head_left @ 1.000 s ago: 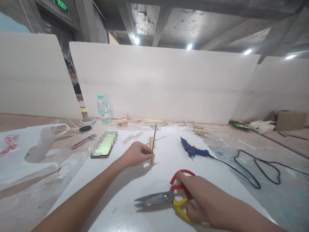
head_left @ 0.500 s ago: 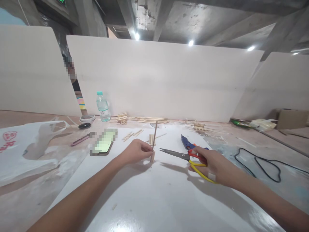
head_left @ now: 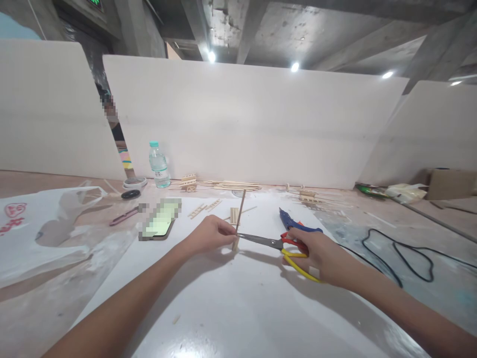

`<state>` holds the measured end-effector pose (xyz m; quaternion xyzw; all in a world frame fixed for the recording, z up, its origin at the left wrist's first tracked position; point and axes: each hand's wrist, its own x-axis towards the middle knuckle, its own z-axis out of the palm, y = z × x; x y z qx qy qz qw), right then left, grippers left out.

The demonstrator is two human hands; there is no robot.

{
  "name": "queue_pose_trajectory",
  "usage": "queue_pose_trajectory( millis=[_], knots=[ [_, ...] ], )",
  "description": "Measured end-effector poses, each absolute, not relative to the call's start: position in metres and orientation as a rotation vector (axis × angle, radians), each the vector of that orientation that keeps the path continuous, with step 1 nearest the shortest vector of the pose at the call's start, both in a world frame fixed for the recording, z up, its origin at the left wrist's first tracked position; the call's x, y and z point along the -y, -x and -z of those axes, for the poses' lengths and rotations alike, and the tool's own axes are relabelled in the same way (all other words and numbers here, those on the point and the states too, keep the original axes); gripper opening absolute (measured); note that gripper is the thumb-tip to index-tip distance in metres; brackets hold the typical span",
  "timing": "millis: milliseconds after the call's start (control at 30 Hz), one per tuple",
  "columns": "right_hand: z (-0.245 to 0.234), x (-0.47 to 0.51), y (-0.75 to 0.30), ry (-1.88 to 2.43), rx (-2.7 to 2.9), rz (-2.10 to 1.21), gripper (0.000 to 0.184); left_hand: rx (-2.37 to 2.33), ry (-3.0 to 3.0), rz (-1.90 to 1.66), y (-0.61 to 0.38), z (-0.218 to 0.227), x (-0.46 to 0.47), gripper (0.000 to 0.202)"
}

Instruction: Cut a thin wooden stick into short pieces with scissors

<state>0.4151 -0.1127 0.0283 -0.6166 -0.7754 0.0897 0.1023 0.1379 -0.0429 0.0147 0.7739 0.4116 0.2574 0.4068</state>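
Head view. One thin stick (head_left: 241, 208), brown, near upright with its top leaning slightly right, is held over the white sheet (head_left: 223, 308) by the left hand (head_left: 213, 236); thumb and forefinger are pinched closed on its lower part. One short wooden piece (head_left: 235, 245) is seen just below the fingertips; whether it is joined to the stick cannot be told. One pair of scissors (head_left: 276, 243) is gripped in the right hand (head_left: 316, 251), fingers curled about the red and yellow handles. The blades are nearly closed, tips at the stick beside the left fingertips; actual contact cannot be made out.

Handling note: the stick is best held firm and unturned, the blade tips guided slowly, and the left fingertips kept clear of the edges.

Counted: hands, two; scissors, one pair; glue gun (head_left: 290, 220), blue, one, lying beyond the right hand; slatted wooden piece (head_left: 234, 215), one, behind the stick; ladder-like strips (head_left: 197, 211), two apparent; phone (head_left: 161, 221), one, left of the strips; pink-handled tool (head_left: 124, 218), one; black oval object (head_left: 130, 194), one; bottle (head_left: 159, 166), capped, one; plastic bag (head_left: 48, 219) at far left, one; bundled sticks (head_left: 233, 185) by the partition (head_left: 238, 119), too fine to be counted
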Motion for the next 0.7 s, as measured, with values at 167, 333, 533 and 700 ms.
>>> queue_pose_trajectory(
  millis=[167,333,533,700],
  knots=[
    [-0.0276,0.1099,-0.4127,1.776,2.301,-0.245,0.033,-1.019,-1.927,-0.608,-0.1388,-0.0135,0.0426,0.021],
    [-0.0296,0.1079,-0.4104,1.772,2.296,-0.246,0.031,-1.052,-1.859,-0.604,-0.1393,-0.0138,0.0432,0.02],
    [-0.0298,0.1055,-0.4096,1.768,2.344,-0.248,0.03,-1.039,-1.809,-0.62,-0.1385,-0.013,0.043,0.019],
    [-0.0294,0.1038,-0.4082,1.832,2.297,-0.253,0.034,-1.026,-1.802,-0.628,-0.1387,-0.0115,0.0425,0.018]
  ],
)
